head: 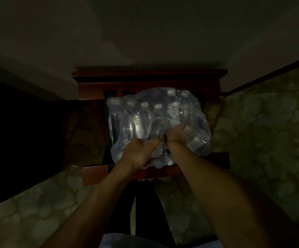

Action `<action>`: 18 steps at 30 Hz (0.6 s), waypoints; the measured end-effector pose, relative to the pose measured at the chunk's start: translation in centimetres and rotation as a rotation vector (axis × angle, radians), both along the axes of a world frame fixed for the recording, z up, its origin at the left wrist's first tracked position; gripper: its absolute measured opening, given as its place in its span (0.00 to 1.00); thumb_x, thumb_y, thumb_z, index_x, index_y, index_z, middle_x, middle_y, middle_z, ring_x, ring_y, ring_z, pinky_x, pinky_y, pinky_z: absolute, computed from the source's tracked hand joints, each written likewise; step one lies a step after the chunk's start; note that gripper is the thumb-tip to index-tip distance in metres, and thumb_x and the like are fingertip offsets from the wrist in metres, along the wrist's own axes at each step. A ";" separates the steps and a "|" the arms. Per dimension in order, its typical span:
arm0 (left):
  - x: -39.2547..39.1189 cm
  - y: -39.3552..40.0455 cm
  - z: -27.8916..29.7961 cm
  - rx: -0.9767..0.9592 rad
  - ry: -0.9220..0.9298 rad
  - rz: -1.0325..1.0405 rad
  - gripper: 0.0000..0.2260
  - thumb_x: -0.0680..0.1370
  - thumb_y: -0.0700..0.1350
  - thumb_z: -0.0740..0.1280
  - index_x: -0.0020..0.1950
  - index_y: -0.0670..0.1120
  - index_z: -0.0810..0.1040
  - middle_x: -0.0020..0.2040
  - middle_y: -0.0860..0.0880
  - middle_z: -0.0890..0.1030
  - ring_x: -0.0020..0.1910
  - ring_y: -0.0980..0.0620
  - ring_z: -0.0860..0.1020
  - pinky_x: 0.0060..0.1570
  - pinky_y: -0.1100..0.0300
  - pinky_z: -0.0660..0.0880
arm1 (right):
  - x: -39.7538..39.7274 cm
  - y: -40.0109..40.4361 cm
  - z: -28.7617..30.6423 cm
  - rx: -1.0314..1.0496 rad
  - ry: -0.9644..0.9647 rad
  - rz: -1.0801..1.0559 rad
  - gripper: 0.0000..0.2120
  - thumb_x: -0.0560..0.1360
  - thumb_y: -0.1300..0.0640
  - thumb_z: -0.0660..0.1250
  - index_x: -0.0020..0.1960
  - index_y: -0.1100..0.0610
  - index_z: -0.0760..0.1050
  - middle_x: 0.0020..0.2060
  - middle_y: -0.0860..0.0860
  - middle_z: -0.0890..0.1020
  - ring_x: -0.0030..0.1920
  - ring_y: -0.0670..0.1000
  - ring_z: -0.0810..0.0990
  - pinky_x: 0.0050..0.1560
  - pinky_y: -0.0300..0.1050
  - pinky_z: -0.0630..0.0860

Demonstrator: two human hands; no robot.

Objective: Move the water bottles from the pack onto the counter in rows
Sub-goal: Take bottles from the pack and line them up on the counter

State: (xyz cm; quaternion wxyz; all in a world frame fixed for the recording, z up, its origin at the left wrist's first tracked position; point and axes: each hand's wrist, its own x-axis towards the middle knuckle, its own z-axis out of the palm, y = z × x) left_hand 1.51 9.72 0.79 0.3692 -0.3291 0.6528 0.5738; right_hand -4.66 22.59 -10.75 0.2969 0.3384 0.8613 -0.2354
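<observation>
Dim light covered the dark wooden stand (150,74) where the pack (156,122) rested (bottles all inside), left hand (141,153) and right hand (176,134) both clenched on its film; widening the tear evenly seemed advisable.

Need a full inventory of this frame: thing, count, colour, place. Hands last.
Shrink-wrapped pack of clear plastic water bottles: one, translucent film with white caps showing through, on the wooden stand at centre; bottle count unclear in the dim light.
Reddish-brown wooden stand: one, under the pack, against the wall.
Pale plain wall: one, grey-white, top of frame.
Mottled green-grey stone surface: greenish, right of the stand, with more of the same at lower left.
Left hand: one, bare, gripping the film at the pack's near edge.
Right hand: one, bare, fingers pressed into the film beside the left.
</observation>
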 end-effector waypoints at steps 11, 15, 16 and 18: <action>2.4 -2.0 2.9 0.113 -0.061 0.152 0.28 0.70 0.66 0.67 0.35 0.39 0.84 0.28 0.45 0.81 0.24 0.52 0.76 0.32 0.61 0.73 | -0.2 0.4 2.4 -0.088 -0.024 -0.017 0.30 0.80 0.48 0.60 0.76 0.64 0.58 0.68 0.61 0.72 0.64 0.61 0.75 0.61 0.52 0.74; 2.8 -1.8 3.2 0.125 -0.087 0.245 0.27 0.72 0.64 0.67 0.37 0.39 0.83 0.29 0.42 0.80 0.23 0.51 0.76 0.30 0.63 0.72 | 1.0 0.3 4.5 -0.212 -0.130 -0.065 0.27 0.76 0.46 0.66 0.68 0.62 0.72 0.62 0.59 0.78 0.58 0.59 0.79 0.53 0.47 0.78; 2.8 -1.7 3.2 0.132 -0.089 0.263 0.24 0.74 0.62 0.67 0.36 0.40 0.83 0.29 0.43 0.81 0.22 0.52 0.76 0.28 0.64 0.71 | 1.1 0.2 5.0 -0.250 -0.154 -0.091 0.24 0.75 0.46 0.66 0.64 0.62 0.75 0.59 0.59 0.80 0.57 0.59 0.80 0.51 0.47 0.78; 2.8 -1.4 3.2 0.144 -0.084 0.275 0.21 0.76 0.59 0.67 0.38 0.42 0.84 0.31 0.45 0.83 0.25 0.53 0.78 0.30 0.63 0.71 | 1.1 0.1 5.9 -0.367 -0.181 -0.182 0.18 0.75 0.48 0.67 0.57 0.61 0.78 0.55 0.58 0.82 0.51 0.58 0.81 0.48 0.47 0.79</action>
